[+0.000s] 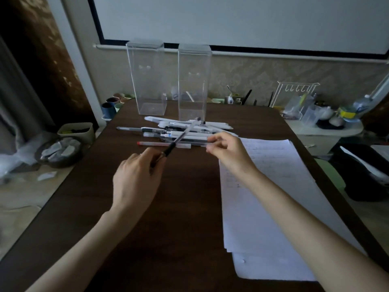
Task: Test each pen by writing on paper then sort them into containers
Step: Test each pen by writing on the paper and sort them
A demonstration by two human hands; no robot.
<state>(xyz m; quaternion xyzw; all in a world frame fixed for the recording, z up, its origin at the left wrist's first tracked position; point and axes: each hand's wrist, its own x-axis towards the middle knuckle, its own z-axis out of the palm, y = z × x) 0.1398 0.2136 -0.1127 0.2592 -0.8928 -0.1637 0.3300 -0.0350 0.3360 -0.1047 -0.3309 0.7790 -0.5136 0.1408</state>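
Observation:
My left hand (136, 178) grips a pen (181, 137) with a clear barrel and a black grip; the pen slants up and to the right over the pile. My right hand (227, 152) hovers just right of it, its fingertips pinching a small clear piece that looks like a cap (207, 146). A pile of pens (185, 128) lies across the dark table (84, 207), with a red-capped pen (155, 143) nearest me. Behind the pile stand two tall clear containers, the left one (148, 81) and the right one (193, 81), both empty. A stack of white paper (263, 197) lies under my right forearm.
Several small cups (111, 105) sit off the table's far left corner. A dark bowl of grey pieces (60, 151) and a beige bin (76, 131) stand on the left. A white wire rack (294, 95) and a cluttered side table (328, 127) are at the back right.

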